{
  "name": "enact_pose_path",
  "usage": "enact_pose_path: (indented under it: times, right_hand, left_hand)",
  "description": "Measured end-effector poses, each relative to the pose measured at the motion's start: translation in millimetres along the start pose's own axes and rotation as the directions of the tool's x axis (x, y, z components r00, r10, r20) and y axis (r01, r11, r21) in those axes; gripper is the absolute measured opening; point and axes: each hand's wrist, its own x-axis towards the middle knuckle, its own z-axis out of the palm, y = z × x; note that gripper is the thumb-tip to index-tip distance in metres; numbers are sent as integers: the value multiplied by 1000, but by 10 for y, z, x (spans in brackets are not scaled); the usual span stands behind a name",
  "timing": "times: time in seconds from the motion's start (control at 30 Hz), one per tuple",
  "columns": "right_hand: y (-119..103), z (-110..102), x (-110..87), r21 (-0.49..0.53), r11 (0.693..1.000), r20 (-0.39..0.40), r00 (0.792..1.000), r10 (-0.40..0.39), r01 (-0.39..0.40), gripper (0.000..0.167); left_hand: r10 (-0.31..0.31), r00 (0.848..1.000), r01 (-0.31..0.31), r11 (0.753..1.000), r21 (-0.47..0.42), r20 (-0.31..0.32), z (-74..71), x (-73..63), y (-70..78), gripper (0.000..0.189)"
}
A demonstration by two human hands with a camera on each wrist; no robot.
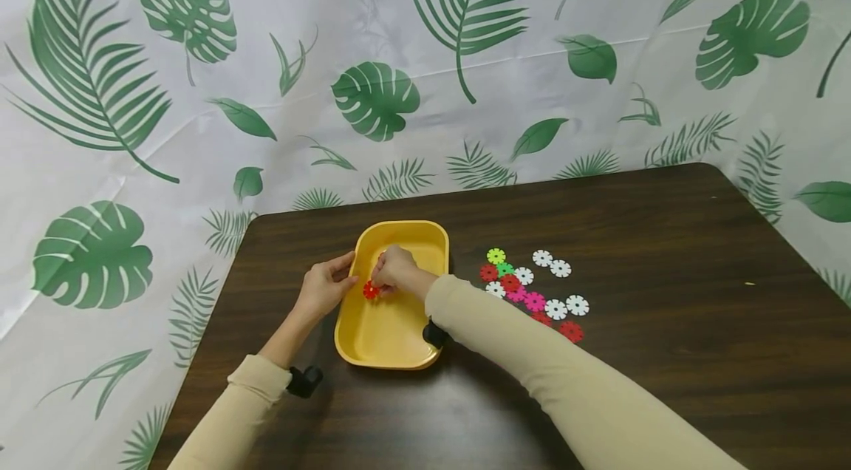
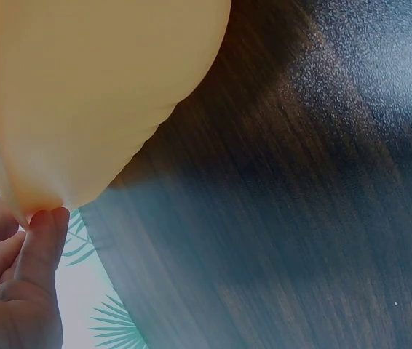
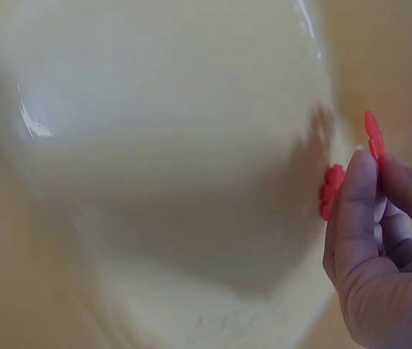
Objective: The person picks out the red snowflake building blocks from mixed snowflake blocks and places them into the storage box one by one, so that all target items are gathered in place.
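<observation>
A yellow plastic tray (image 1: 392, 333) with raised walls lies on the dark wooden table. At its left side my left hand (image 1: 322, 290) pinches the rim between thumb and fingers. My right hand (image 1: 401, 270) is inside the tray and pinches a small red notched disc (image 3: 373, 136) between thumb and fingertips, seen nearly edge-on in the right wrist view. Behind the fingers another red piece (image 3: 331, 192) shows in part. A red disc (image 1: 371, 290) appears beside the right fingertips in the head view; whether it is the pinched one I cannot tell.
Right of the tray lies a loose spread of notched discs: white (image 1: 578, 305), pink (image 1: 535, 301), red (image 1: 571, 331), green (image 1: 505, 269) and yellow-green (image 1: 496, 256). A leaf-patterned cloth (image 1: 399, 26) hangs behind the table (image 1: 665, 270).
</observation>
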Motion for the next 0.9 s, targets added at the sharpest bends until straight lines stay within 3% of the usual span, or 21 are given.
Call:
enact_pose_path:
  times: [0.37,0.9]
  right_hand:
    - [15,60,11,-196,980,-26,1000,11,-16,20]
    - [57,137,40,-236,972,-35,999,-21,12,29]
  left_hand:
    - [-17,1000,17,1000,-17,-2,28,10,-16,51]
    - [-14,1000,14,1000,-19,-5,16,9,-31,52]
